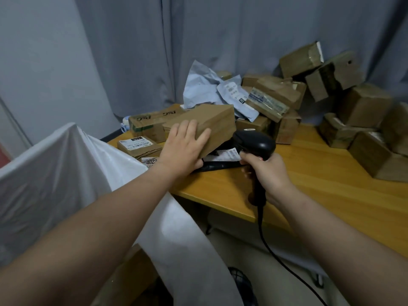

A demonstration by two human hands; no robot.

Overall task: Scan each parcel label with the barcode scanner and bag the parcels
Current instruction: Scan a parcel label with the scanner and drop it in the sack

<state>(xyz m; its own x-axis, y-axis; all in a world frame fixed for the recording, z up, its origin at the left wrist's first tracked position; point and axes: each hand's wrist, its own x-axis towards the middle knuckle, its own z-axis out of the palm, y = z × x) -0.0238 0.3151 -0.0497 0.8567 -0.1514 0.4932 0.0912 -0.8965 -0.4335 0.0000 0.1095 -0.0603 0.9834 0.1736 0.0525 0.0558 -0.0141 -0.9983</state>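
– Head view: what did our left hand (183, 149) have?
– We gripped a plain cardboard box (212, 120), tilted, with its far end raised off the wooden table (331, 184). Our four fingers (194, 129) lay close together across its upper face, and our thumb was hooked under its near end.
– And our right hand (268, 173)?
– We had it clamped round the handle of the black barcode scanner (254, 143), fingers curled tight. The cable (276, 257) hung down from below our palm.
– Where did the scanner's head sit?
– Just beyond our right fingertips, close beside the box's lower end. It was above a white label (229, 154) on a flat black parcel (218, 165), which lay on the table between our two hands. Whether scanner and box touched, we could not tell.
– What else lay near our fingers?
– Left of our left fingers were a small labelled box (138, 145) and a longer box (148, 124) printed B&C. A label reading 4023 (151, 161) lay by our left wrist. Under our left forearm stretched the white plastic bag (55, 173). Beyond our fingertips were crumpled grey mailers (209, 89). Well to the right of our right hand was a heap of cardboard boxes (364, 107), before a grey curtain (242, 29).
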